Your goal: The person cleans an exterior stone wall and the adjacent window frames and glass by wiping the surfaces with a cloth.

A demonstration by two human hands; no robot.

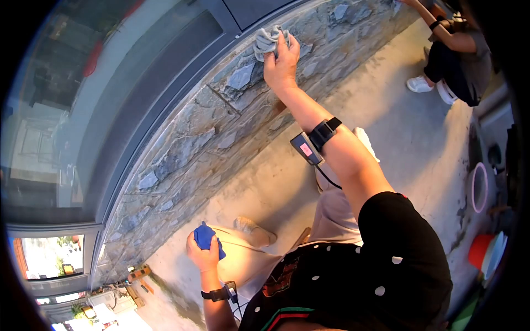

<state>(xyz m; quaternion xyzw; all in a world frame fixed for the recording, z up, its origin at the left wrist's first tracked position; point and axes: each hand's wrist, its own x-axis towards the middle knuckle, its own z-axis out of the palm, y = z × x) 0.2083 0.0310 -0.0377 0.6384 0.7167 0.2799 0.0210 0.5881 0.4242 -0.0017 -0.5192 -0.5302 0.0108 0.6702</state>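
At the lower left, near the bent leg [237, 243], the left hand [202, 259] curls round a bunched blue cloth [204, 235], apart from the stone wall [187, 135]. The wall's length slants up rightward; nearer it, the right hand [282, 70] pinches a crumpled grey cloth [266, 43] at its upper edge. Far right sit a red container [477, 251] and pale-blue basin [495, 256], contents unclear.

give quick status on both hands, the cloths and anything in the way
Right hand gripping grey cloth at stone wall. Left hand gripping blue cloth, apart from wall. Nothing seen blocking right hand.
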